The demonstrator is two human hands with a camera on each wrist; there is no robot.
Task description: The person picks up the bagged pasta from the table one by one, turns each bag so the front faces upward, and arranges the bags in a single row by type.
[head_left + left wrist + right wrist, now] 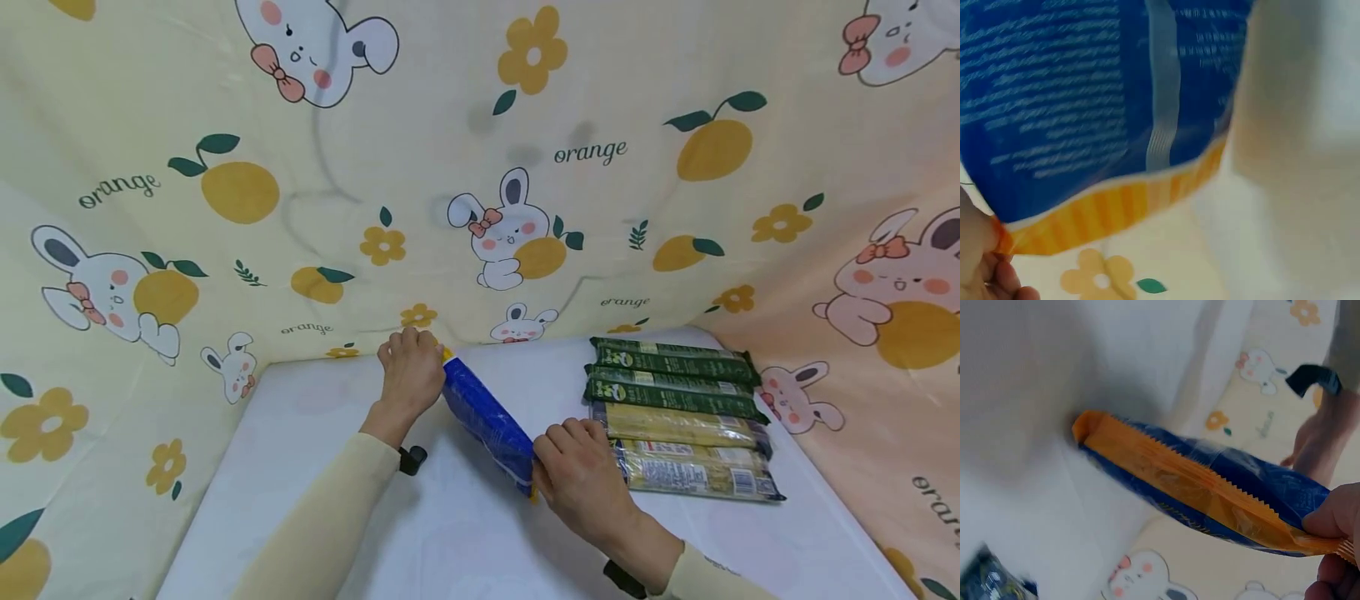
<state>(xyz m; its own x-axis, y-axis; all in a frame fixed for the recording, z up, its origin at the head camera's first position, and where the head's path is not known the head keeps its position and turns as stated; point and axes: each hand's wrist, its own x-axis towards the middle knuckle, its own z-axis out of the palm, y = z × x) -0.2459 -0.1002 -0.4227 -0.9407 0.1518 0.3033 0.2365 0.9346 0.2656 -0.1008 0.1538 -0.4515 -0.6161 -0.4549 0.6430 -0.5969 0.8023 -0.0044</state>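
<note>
Between both hands a blue plastic bag [487, 425] with orange-yellow sealed ends hangs tilted over the white table. At its far upper end my left hand [411, 373] pinches a corner, seen in the left wrist view beside the striped orange seal [1104, 212]. Pale printing and a vertical seam run down that blue face [1054, 94]. My right hand [581, 479] grips the near end; in the right wrist view thumb and fingers pinch one corner of the zigzag-edged orange seal [1179, 475]. What the bag contains is hidden.
Right of the bag lie several long clear-and-printed packets: green ones [667, 358] at the back, yellowish ones [697, 471] in front, close beyond my right hand. The white table [315, 417] meets a patterned cloth [420, 150] with rabbits and oranges behind and at the sides.
</note>
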